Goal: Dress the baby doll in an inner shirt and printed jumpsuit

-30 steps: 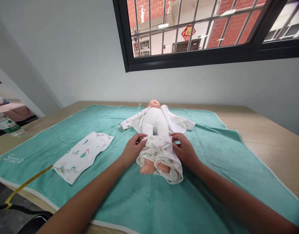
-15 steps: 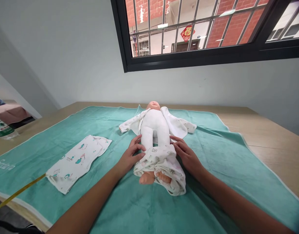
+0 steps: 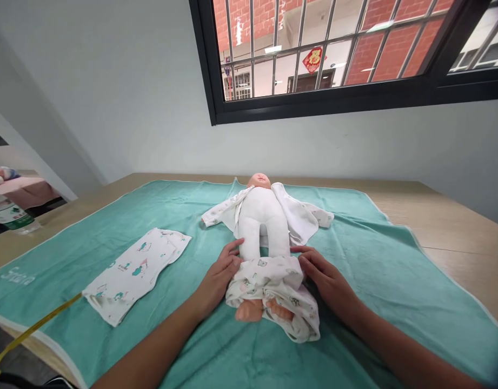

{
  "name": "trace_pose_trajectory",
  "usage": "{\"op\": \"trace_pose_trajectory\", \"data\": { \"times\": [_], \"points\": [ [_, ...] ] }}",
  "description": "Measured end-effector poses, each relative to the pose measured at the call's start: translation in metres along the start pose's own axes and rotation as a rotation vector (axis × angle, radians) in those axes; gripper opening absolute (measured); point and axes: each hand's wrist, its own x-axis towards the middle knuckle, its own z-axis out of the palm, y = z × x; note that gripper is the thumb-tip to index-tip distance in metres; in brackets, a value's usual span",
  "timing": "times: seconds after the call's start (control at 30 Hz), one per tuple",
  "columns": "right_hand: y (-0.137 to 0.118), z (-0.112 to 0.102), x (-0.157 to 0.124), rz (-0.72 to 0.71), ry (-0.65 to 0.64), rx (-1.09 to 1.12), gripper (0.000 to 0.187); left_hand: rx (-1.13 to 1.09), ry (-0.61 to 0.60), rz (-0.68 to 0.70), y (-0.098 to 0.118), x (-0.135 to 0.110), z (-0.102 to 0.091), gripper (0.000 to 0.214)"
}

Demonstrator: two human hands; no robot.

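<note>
A doll (image 3: 263, 210) with a white cloth body lies on its back, head toward the wall, on a teal towel. Bunched around its lower legs are white printed baby pants (image 3: 269, 275), with both feet (image 3: 249, 310) showing below. My left hand (image 3: 219, 273) grips the left edge of the pants' waistband, its index finger along the doll's leg. On the other side my right hand (image 3: 327, 273) is closed at the right edge of the waistband, fingertips partly hidden. An open white baby jacket (image 3: 299, 216) is spread under the doll, sleeves out to both sides.
A folded white printed garment (image 3: 137, 270) lies at left on the teal towel (image 3: 366, 292). A yellow strap (image 3: 38, 327) runs to its corner. A plastic bottle (image 3: 13, 213) stands at the table's left edge. A wall with a barred window (image 3: 321, 54) backs the wooden table (image 3: 447, 237).
The view has shifted slightly, so everything sits a little lower and further right. Both hands remain beside the pants, which are still bunched around the doll's lower legs.
</note>
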Motion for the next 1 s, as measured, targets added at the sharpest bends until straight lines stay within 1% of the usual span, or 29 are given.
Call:
{"op": "trace_pose_trajectory", "data": {
  "times": [0.03, 0.1, 0.2, 0.3, 0.37, 0.43, 0.53, 0.57, 0.63, 0.7, 0.77, 0.83, 0.9, 1.0],
  "points": [
    [0.001, 0.0, 0.0, 0.037, 0.014, 0.012, 0.037, 0.007, -0.007, -0.007, 0.0, 0.002, -0.002, 0.044],
    [0.003, 0.0, 0.002, 0.082, 0.023, 0.029, 0.034, 0.033, -0.006, 0.008, -0.002, 0.006, -0.006, 0.039],
    [0.004, 0.0, 0.003, 0.041, -0.001, 0.054, 0.031, 0.094, 0.011, 0.075, -0.008, 0.008, -0.01, 0.028],
    [0.001, -0.002, 0.003, -0.014, -0.08, 0.095, 0.025, 0.193, -0.041, 0.114, -0.01, 0.005, -0.011, 0.025],
    [-0.001, -0.006, 0.003, -0.05, -0.155, 0.11, 0.023, 0.261, -0.078, 0.14, -0.006, 0.003, -0.01, 0.024],
    [-0.001, -0.009, 0.004, -0.091, -0.227, 0.119, 0.026, 0.31, -0.116, 0.177, 0.001, 0.004, -0.008, 0.019],
    [0.0, -0.013, 0.004, -0.13, -0.306, 0.113, 0.031, 0.398, -0.208, 0.246, 0.011, 0.009, -0.007, 0.015],
    [0.0, -0.013, 0.004, -0.132, -0.322, 0.105, 0.031, 0.45, -0.22, 0.262, 0.014, 0.012, -0.007, 0.014],
    [-0.001, -0.013, 0.002, -0.138, -0.33, 0.061, 0.028, 0.586, -0.183, 0.276, 0.017, 0.019, -0.006, 0.02],
    [-0.004, -0.011, 0.0, -0.169, -0.298, -0.013, 0.021, 0.716, -0.113, 0.263, 0.016, 0.028, -0.005, 0.029],
    [-0.006, -0.009, -0.002, -0.21, -0.24, -0.071, 0.017, 0.778, -0.064, 0.239, 0.012, 0.037, -0.004, 0.031],
    [-0.006, -0.007, -0.003, -0.211, -0.17, -0.095, 0.016, 0.747, -0.013, 0.225, 0.004, 0.046, -0.001, 0.028],
    [-0.003, -0.003, -0.001, -0.17, -0.066, -0.136, 0.019, 0.71, 0.043, 0.23, -0.004, 0.052, 0.002, 0.023],
    [0.004, 0.001, 0.007, -0.124, 0.107, -0.244, 0.023, 0.721, 0.119, 0.283, -0.012, 0.053, 0.005, 0.023]
  ]
}}
